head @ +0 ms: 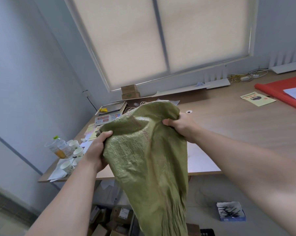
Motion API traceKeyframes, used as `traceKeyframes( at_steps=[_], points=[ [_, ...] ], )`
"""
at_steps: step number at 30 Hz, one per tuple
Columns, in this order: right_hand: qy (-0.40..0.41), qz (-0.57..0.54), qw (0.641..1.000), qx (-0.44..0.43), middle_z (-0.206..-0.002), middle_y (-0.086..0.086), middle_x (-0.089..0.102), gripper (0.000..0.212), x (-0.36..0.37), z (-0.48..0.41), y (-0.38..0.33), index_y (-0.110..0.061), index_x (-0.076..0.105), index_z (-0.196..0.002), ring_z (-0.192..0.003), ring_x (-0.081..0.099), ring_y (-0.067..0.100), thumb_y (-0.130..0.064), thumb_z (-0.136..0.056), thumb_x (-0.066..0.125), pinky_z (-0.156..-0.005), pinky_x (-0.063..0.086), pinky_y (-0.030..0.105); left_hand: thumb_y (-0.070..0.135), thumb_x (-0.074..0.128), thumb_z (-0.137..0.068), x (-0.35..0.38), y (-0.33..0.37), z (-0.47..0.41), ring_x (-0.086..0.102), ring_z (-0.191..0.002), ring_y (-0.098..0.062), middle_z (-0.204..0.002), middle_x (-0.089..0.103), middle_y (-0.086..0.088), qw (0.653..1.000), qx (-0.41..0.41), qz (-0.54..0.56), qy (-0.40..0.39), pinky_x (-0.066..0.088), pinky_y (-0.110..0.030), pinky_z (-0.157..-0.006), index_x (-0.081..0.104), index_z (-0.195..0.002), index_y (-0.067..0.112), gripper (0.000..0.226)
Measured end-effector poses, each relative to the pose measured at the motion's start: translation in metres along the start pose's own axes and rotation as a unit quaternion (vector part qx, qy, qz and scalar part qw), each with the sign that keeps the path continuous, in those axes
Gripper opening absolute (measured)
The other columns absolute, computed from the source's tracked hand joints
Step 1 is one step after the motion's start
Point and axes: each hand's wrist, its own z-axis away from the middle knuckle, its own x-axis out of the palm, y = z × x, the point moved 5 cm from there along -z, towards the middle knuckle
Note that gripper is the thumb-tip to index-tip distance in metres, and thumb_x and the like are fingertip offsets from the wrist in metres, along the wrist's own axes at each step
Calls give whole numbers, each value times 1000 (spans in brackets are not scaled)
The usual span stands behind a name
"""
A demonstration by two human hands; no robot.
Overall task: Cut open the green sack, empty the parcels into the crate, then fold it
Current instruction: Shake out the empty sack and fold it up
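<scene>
Down by your feet, the frayed open end of the green sack (147, 159) hangs over a heap of cardboard parcels (120, 217) on the floor. You cannot tell whether they sit in a crate. To their right lies a small blue tray (230, 213) of thin black strips.

You hold the sack closed end up, in front of the table (237, 126) edge. Your left hand (96, 150) grips its left corner, fingers curled round bunched cloth. Your right hand (179, 126) clenches the opposite corner, higher and farther out.

Beyond, on the table's left end, stand paper cups (77, 150) and a bottle (58, 149), then a weighing scale (108, 116). A red cloth (280, 96) lies far right, and drawn blinds (160, 40) cover the window.
</scene>
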Motion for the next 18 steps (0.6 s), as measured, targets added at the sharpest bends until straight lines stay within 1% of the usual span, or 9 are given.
traceKeyframes(
  at_steps=[2,3,5,7,8,9,11,15,18],
  points=[
    [42,15,999,6,-98,10,72,22,-2,-7,5,-8,68,-105,-87,70,26,-14,-84,73,-77,59,35,33,59,-92,2,-3,1,74,-89,-28,-106,75,-16,1000,2,23,-20,51,-45,-94,71,-111,7,34],
    [61,24,998,9,-99,10,73,23,-4,-11,7,-11,69,-102,-90,70,27,-17,-81,75,-81,59,38,38,64,-88,2,-6,1,73,-98,-29,-112,74,-16,999,4,40,-34,49,-47,-99,73,-113,8,39],
    [96,31,995,25,-97,8,74,27,-7,-17,13,-15,70,-99,-92,70,27,-24,-75,77,-86,58,43,46,82,-71,2,-7,0,63,-119,-32,-130,66,-17,993,12,84,-77,42,-53,-108,70,-122,12,63],
    [117,29,992,44,-97,8,73,32,-9,-20,18,-17,69,-99,-92,69,27,-27,-70,78,-87,57,45,42,92,-58,1,-9,-3,60,-123,-33,-139,60,-16,993,23,67,-98,41,-56,-109,51,-141,18,96],
    [119,24,991,52,-98,8,73,37,-10,-21,20,-17,68,-100,-92,69,28,-27,-66,79,-87,57,46,35,92,-59,1,-9,-4,64,-117,-33,-137,61,-15,995,35,34,-90,46,-56,-104,43,-145,24,99],
    [117,18,991,63,-99,9,73,42,-10,-23,23,-16,67,-101,-92,69,28,-28,-63,79,-88,57,46,26,87,-64,3,-8,-4,68,-107,-32,-132,63,-14,996,42,1,-74,53,-53,-96,40,-143,29,92],
    [112,2,991,72,-102,11,72,49,-11,-23,24,-14,64,-106,-94,69,29,-29,-62,81,-89,56,48,11,75,-75,5,-8,-5,70,-94,-30,-126,66,-16,997,52,-23,-51,60,-45,-81,41,-139,27,74],
    [136,84,987,30,-105,2,61,62,-22,-16,14,-20,42,-111,-99,62,23,-45,-69,80,-90,53,47,6,54,-96,-3,-4,-13,70,-92,-30,-123,68,-15,997,75,-25,21,62,-43,-77,45,-141,25,49],
    [72,92,993,-10,-122,5,56,82,-19,-10,4,-36,29,-124,-103,62,24,-51,-64,82,-90,55,47,5,48,-100,-13,-4,-18,70,-88,-31,-115,69,-17,994,70,8,78,59,-46,-76,48,-140,24,44]
  ],
)
